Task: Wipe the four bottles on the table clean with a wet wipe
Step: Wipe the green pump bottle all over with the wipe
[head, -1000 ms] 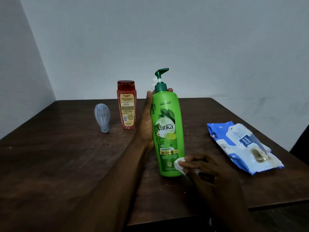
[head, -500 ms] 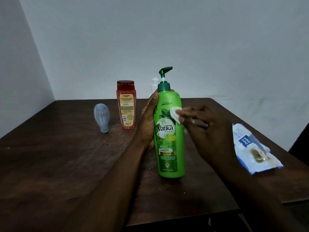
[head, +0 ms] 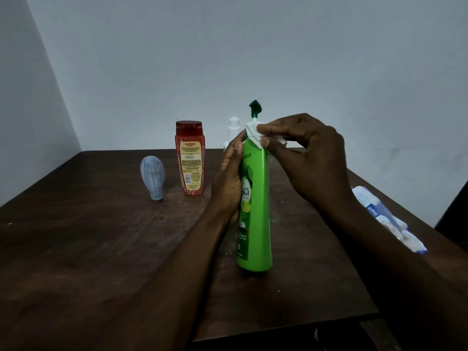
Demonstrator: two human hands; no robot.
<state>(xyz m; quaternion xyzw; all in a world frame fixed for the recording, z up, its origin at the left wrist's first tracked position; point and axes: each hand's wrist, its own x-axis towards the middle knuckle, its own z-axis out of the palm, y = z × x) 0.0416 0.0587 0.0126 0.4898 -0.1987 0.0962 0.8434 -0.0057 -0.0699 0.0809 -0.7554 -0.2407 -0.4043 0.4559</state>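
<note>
A bare grey wall corner backs a dark wooden desk (head: 101, 249), and I am working near its front edge. The green pump bottle (head: 255, 211) stands upright there, long axis vertical, right between my hands. My left hand (head: 229, 186) wraps its body from the left side, fingers curled round it, holding it steady. My right hand (head: 311, 158) comes in from the right and higher up, pinching the white wet wipe (head: 253, 134) against the neck just under the pump head (head: 254, 107).

I count four bottles: this green one, a red bottle (head: 190, 160), a pale blue bottle (head: 152, 179) standing on its cap, and a white bottle (head: 233, 130) mostly hidden behind my left hand. Those three sit farther back and to the left, so I judge the left hand the nearer one for fetching the next. One wipe is in use; one wipes pack (head: 387, 219) lies at the right edge.
</note>
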